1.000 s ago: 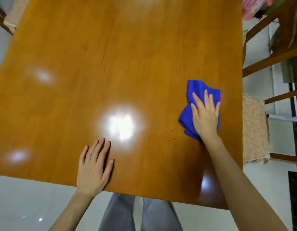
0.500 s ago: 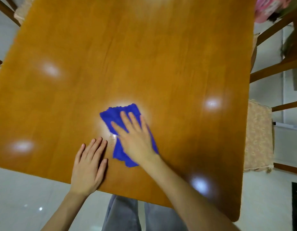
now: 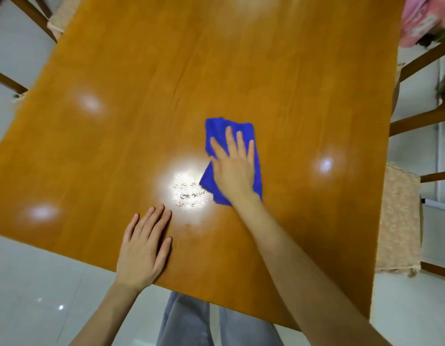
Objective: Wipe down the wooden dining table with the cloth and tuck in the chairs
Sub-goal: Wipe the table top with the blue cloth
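- Near the middle of the wooden tabletop (image 3: 166, 71), a little toward its right side, lies a folded blue cloth (image 3: 216, 128), flat on the wood.
- The right hand (image 3: 235, 168) presses down on the cloth with straight fingers laid close together. The palm covers most of the cloth, and blue shows beyond the fingertips and along both sides of the hand.
- The right forearm reaches in from the lower right, crossing the near edge of the tabletop.
- The left hand (image 3: 141, 250) rests palm-down on bare wood by the near edge, fingers straight and slightly spread, holding nothing. It sits well left of the cloth and does not touch it.
- Between the two hands a bright light reflection (image 3: 189, 176) sits on the surface, with thin broken damp-looking streaks (image 3: 191, 193) in it, just left of the cloth's lower corner.
- Softer glare spots show elsewhere on the wood.
- On the right stands a wooden chair (image 3: 421, 118), its pale patterned seat cushion (image 3: 396, 221) just beside the tabletop's right edge.
- At the far left, dark wooden rails of another chair (image 3: 29, 16) show with a pale cushion (image 3: 64, 11) partly under the tabletop's corner.
- A blurred pink object (image 3: 416, 18) lies at the top right; what it is cannot be told.
- Below the near edge are grey trouser legs (image 3: 186, 320) and a glossy pale tiled floor (image 3: 41, 283).
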